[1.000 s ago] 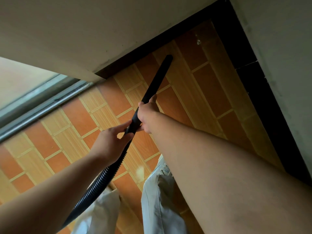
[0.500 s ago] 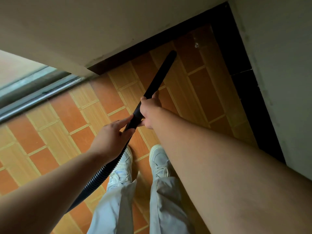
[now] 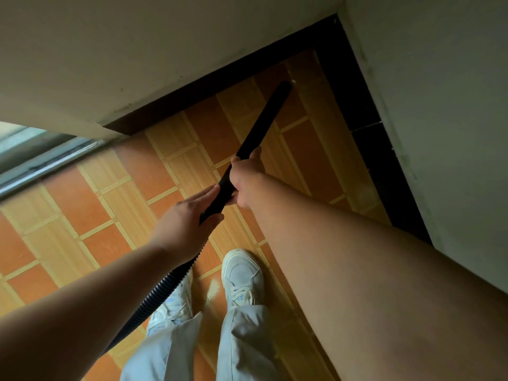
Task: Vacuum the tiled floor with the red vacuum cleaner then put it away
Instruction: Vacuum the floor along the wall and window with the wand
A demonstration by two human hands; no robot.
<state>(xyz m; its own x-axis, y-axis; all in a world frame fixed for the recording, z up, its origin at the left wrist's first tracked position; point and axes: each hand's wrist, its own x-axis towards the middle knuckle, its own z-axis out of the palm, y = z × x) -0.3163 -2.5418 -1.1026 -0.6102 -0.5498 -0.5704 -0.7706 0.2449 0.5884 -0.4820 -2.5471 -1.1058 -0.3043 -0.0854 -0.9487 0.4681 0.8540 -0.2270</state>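
A black vacuum wand (image 3: 264, 116) slants up to the right over the orange and tan tiled floor (image 3: 123, 199), its tip close to the room corner. My right hand (image 3: 246, 178) grips the wand at mid-length. Just below it, my left hand (image 3: 184, 226) holds the wand's lower end, where the ribbed black hose (image 3: 162, 290) joins and runs down to the lower left. The red vacuum body is out of view.
White walls (image 3: 439, 105) with a dark skirting strip (image 3: 365, 116) close the corner at top and right. A sliding door track (image 3: 41, 163) lies at the left. My two white shoes (image 3: 242, 276) and light trousers stand below the hands.
The wand tip has slid right along the floor toward the corner. The view has tilted down, so my shoes and trouser legs now show.
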